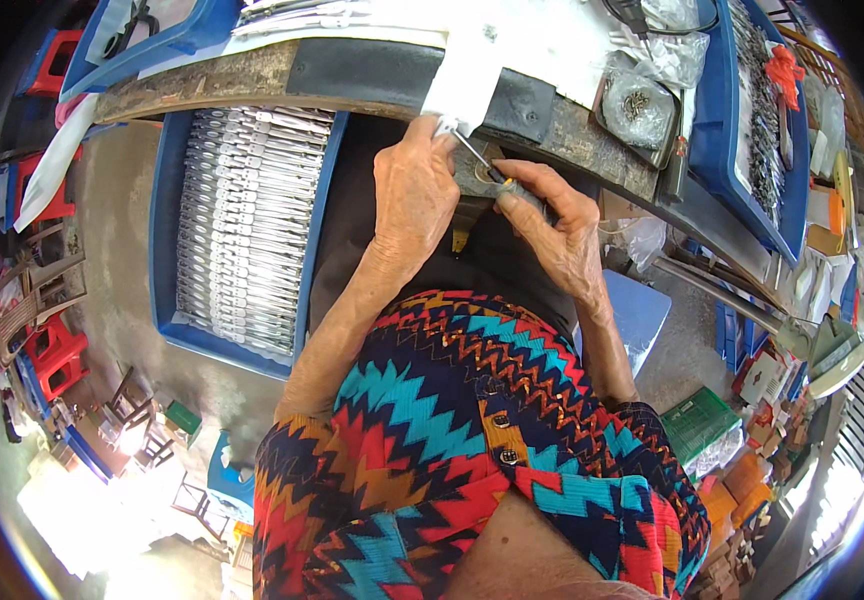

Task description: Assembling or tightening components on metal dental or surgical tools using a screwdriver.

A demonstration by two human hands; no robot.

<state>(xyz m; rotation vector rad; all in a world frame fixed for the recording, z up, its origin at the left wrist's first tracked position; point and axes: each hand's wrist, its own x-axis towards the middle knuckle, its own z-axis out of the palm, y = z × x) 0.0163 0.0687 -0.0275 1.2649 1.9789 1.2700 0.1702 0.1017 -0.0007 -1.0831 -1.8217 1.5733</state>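
Observation:
My left hand [415, 190] is closed at the front edge of the bench, its fingertips pinching a small silver metal piece [445, 125]. Most of that piece is hidden by the fingers. In my right hand [557, 215] is a screwdriver [473, 150], its thin shaft slanting up and left to the metal piece. The fingers wrap its dark handle, where a yellow band shows. Whether the tip sits in a screw is too small to tell. A white strip [464, 82] hangs over the bench edge just beyond my hands.
To the left, a blue tray [164, 240] holds rows of silver metal parts [247, 230]. The worn wooden bench [202, 88] curves across the front. A dish of small screws [636, 104] lies on its right side, beside a blue bin [717, 150] of long metal parts.

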